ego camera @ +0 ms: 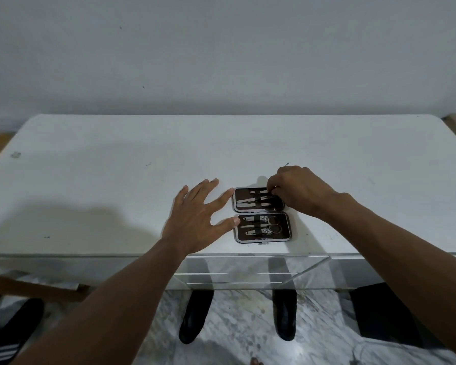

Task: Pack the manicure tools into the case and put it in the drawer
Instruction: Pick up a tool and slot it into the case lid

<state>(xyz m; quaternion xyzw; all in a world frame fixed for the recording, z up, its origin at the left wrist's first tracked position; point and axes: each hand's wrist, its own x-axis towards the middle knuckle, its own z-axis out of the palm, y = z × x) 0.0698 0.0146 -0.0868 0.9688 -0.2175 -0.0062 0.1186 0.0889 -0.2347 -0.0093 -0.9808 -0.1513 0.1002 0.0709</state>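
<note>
The case [262, 215] lies open and flat on the white table [116, 180], close to the table's near edge and right of centre. Its two halves sit one behind the other, joined at a hinge line running left to right. Both halves have a dark lining and a metal rim.

The near half holds scissors [270, 224] and several slim metal tools under a dark strap. The far half holds further flat tools [248, 202] under a similar strap.

The left hand [195, 219] rests on the table just left of the case, fingers spread and straight, gripping nothing. Its index fingertip and thumb tip touch the case's left edge, one at each half.

The right hand [298, 192] is over the far right corner of the case. Its fingers are curled together at the strap of the far half; whether they clamp a tool cannot be told.

A thin metal pin-like item [286, 164] lies on the table just behind the right hand.
</note>
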